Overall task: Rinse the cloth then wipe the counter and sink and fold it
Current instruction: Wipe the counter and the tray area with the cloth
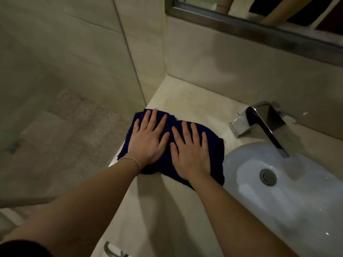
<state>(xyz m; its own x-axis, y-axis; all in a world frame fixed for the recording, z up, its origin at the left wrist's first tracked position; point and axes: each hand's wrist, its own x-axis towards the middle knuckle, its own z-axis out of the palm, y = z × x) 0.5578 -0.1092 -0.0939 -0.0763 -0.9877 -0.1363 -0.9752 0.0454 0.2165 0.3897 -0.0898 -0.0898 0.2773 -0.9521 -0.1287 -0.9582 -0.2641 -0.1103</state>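
A dark blue cloth (216, 153) lies bunched on the beige counter (185, 101), left of the white sink (297, 201). My left hand (146, 140) presses flat on the cloth's left half, fingers spread and straight. My right hand (191, 153) presses flat on its right half, fingers also spread. The hands lie side by side and cover most of the cloth; its left edge reaches the counter's edge.
A chrome faucet (259, 121) stands behind the sink, its spout over the basin above the drain (268, 177). Tiled walls close the counter at the back and left. A mirror frame (241, 28) runs above. The floor lies far below at left.
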